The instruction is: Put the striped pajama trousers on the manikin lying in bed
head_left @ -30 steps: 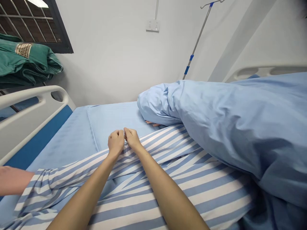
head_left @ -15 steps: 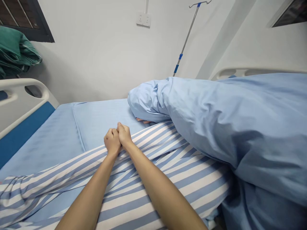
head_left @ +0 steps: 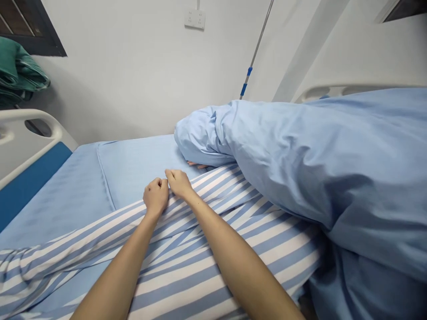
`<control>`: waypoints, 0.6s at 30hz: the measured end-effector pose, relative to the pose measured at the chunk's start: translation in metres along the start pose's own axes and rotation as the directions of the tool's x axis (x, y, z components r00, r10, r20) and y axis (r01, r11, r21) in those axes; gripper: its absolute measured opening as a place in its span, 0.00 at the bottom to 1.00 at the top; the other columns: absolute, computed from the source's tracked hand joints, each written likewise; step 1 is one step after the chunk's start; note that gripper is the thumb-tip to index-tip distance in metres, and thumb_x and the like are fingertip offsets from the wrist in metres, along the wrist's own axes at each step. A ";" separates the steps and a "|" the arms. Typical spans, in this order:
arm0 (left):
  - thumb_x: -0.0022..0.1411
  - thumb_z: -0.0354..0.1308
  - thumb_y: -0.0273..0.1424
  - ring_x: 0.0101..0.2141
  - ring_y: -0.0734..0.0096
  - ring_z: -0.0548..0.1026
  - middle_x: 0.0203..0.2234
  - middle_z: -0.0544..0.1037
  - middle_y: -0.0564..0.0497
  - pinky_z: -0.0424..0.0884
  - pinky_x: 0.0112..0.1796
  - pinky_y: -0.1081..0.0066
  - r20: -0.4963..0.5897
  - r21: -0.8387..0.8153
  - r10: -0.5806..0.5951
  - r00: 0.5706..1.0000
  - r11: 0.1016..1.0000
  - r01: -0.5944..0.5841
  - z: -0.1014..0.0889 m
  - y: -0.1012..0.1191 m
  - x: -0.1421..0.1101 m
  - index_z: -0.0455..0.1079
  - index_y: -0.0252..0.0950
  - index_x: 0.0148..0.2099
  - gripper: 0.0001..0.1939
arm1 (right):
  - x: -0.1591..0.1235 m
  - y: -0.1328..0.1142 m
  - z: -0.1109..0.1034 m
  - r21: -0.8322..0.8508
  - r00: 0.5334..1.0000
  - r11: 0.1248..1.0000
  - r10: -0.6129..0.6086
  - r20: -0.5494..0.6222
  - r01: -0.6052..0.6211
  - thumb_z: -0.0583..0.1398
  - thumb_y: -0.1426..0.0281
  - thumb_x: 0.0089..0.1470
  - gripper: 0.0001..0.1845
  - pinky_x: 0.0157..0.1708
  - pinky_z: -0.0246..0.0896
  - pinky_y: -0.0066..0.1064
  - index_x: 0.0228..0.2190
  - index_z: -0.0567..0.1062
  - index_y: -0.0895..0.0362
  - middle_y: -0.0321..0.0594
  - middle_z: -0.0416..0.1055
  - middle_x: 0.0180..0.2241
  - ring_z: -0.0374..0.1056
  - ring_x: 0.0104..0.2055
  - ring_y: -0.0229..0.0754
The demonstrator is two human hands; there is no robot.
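My left hand (head_left: 155,195) and my right hand (head_left: 179,182) lie side by side, both closed on the far edge of a blue-and-white striped garment (head_left: 207,249) that covers a lying figure on the bed. The knuckles of the two hands nearly touch. A light blue quilt (head_left: 300,151) is bunched over the figure to the right. Part of a hand (head_left: 197,166) peeks out from under the quilt's near end, just beyond my right hand.
The light blue bed sheet (head_left: 100,178) stretches left toward a white and blue bed rail (head_left: 30,151). A second rail (head_left: 333,91) shows behind the quilt. An IV pole (head_left: 251,58) leans by the white wall; a socket (head_left: 195,19) and green cloth (head_left: 20,75) are beyond.
The view has shifted right, pushing the left rail and green cloth outward. A sleeve at the left edge has gone from view. My hands stay together on the striped edge, slightly parted now.
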State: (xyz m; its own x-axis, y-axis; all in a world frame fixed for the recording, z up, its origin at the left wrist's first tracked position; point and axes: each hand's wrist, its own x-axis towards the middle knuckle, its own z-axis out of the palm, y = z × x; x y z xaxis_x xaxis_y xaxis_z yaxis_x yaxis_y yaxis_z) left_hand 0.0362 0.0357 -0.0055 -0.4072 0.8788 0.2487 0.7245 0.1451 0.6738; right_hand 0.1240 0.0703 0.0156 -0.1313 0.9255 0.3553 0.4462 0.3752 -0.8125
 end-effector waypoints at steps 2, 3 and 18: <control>0.55 0.43 0.37 0.20 0.74 0.57 0.15 0.64 0.54 0.49 0.24 0.72 0.016 0.002 0.006 1.000 1.000 -0.006 0.001 0.000 -0.001 0.55 0.38 0.18 0.16 | -0.003 0.009 0.004 0.033 1.000 0.999 0.022 -0.001 -0.022 0.47 0.63 0.56 0.22 0.23 0.42 0.26 0.14 0.60 0.57 0.31 0.55 0.14 0.52 0.21 0.33; 0.55 0.43 0.37 0.20 0.74 0.57 0.15 0.64 0.54 0.49 0.24 0.72 0.022 -0.003 0.009 1.000 1.000 -0.008 0.000 0.001 -0.001 0.55 0.38 0.18 0.16 | -0.003 0.011 0.004 0.061 1.000 0.998 0.026 -0.002 -0.026 0.47 0.62 0.56 0.22 0.23 0.43 0.26 0.13 0.59 0.56 0.31 0.55 0.14 0.52 0.21 0.33; 0.53 0.45 0.33 0.19 0.79 0.56 0.12 0.56 0.58 0.53 0.23 0.75 -0.158 -0.502 -0.077 0.984 0.865 -0.012 0.025 0.047 0.001 0.52 0.37 0.16 0.14 | 0.009 0.014 -0.007 0.609 0.975 0.775 0.224 -0.009 -0.172 0.51 0.63 0.51 0.18 0.17 0.42 0.25 0.14 0.54 0.55 0.27 0.47 0.13 0.44 0.16 0.30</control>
State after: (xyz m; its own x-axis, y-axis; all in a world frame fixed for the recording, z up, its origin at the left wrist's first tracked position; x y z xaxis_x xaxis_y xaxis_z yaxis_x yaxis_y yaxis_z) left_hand 0.0841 0.0545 0.0088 -0.5446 0.7823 0.3024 0.3527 -0.1134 0.9288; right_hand 0.1355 0.0833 0.0110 -0.0198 0.9854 0.1688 -0.1706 0.1630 -0.9718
